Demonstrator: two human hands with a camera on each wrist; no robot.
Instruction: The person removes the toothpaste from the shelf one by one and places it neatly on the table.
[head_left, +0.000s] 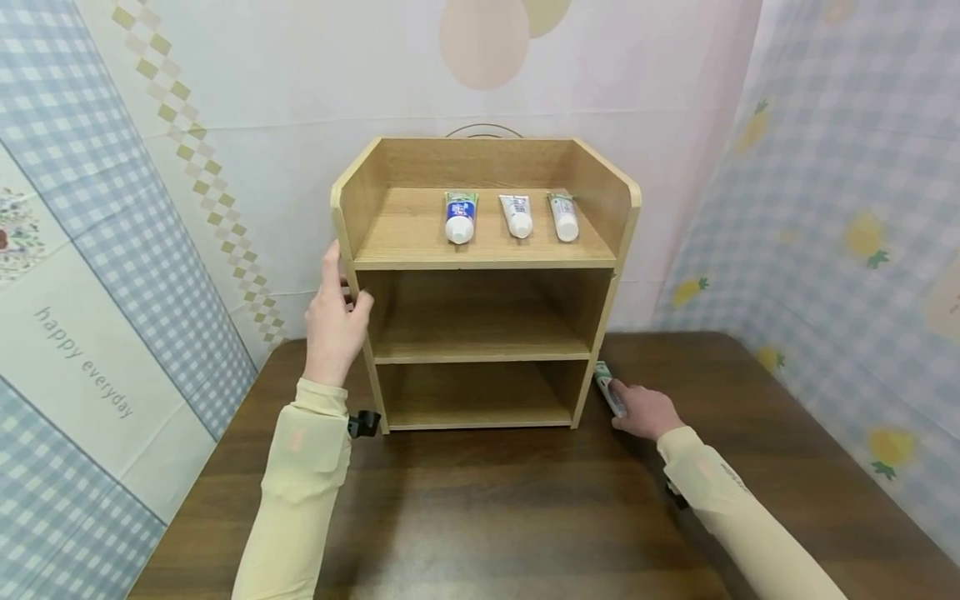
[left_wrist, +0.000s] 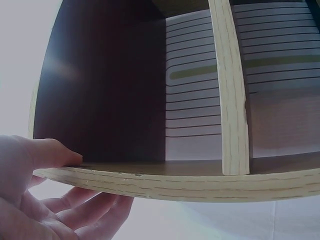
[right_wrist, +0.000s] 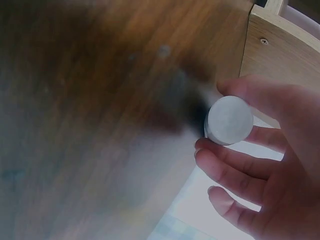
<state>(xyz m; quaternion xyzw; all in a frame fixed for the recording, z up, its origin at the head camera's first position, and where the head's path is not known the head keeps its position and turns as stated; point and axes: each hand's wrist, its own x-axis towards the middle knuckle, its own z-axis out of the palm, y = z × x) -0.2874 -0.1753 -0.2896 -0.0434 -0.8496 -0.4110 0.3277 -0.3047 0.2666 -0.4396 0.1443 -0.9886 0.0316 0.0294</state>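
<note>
Pastel checked cloths are hanging behind and to both sides of a dark brown wooden table, and one panel on the left is carrying the words "happy everyday". On the table a light oak three-tier shelf unit is standing upright, open toward the person. On its top tier three toothpaste tubes are lying side by side with white caps facing forward: a blue-and-white tube, a white tube with small print and a slimmer white tube.

The left hand is gripping the front edge of the unit's left side panel, thumb inside and fingers curling round the outside, as the left wrist view is showing. The right hand is resting on the table just beside the unit's lower right corner, its fingers closing round a green-and-white toothpaste tube; the right wrist view is showing that tube's round white cap between thumb and fingers
</note>
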